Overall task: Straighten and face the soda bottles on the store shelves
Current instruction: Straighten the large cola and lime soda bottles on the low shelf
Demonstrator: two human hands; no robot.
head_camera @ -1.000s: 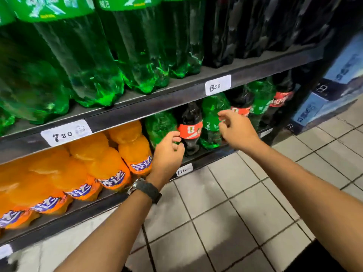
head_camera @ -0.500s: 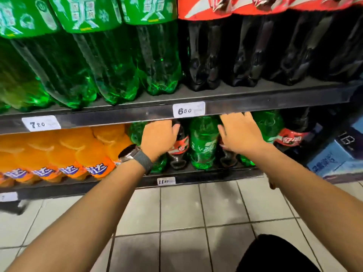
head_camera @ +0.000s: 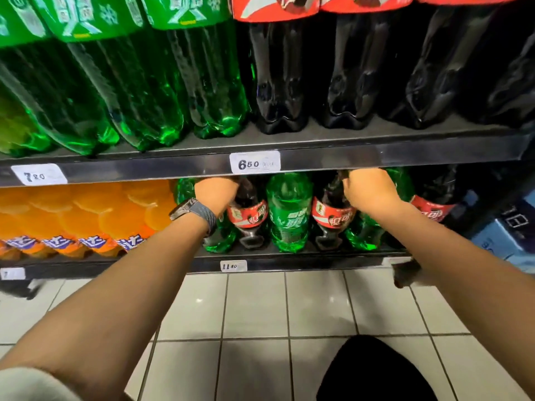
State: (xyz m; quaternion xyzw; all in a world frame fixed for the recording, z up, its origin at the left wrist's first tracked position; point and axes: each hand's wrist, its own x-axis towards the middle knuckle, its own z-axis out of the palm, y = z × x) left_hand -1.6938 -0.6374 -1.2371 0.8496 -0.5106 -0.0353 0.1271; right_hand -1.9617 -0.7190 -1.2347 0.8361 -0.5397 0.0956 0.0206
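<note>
We see two bare arms reaching into the black bottom shelf (head_camera: 304, 264) of a store soda display. The left hand (head_camera: 215, 192), with a grey-strapped wristwatch (head_camera: 191, 209) on its wrist, curls round the neck of a dark plastic cola bottle with a red label (head_camera: 247, 218). The right hand (head_camera: 369, 191) curls round the neck of a second dark cola bottle with a red label (head_camera: 333, 217). The fingertips are hidden under the lip of the black upper shelf (head_camera: 376, 156).

Both bottles stand at the front of the bottom shelf, with a green plastic soda bottle (head_camera: 289, 212) just beside each, between them.

We judge the main risk to be tipping. Turning a bottle by its neck could rock it into the green neighbour, or slide it off the front edge onto the pale tiled floor (head_camera: 254, 308). The low upper shelf leaves little room, so knuckles may catch its lip or the white price tag (head_camera: 254, 162).

Orange soda bottles with blue labels (head_camera: 86, 215) fill the shelf to the left. Large green bottles (head_camera: 173, 82) and large dark cola bottles (head_camera: 289, 82) stand above, and a blue carton (head_camera: 506, 230) sits at the right.
</note>
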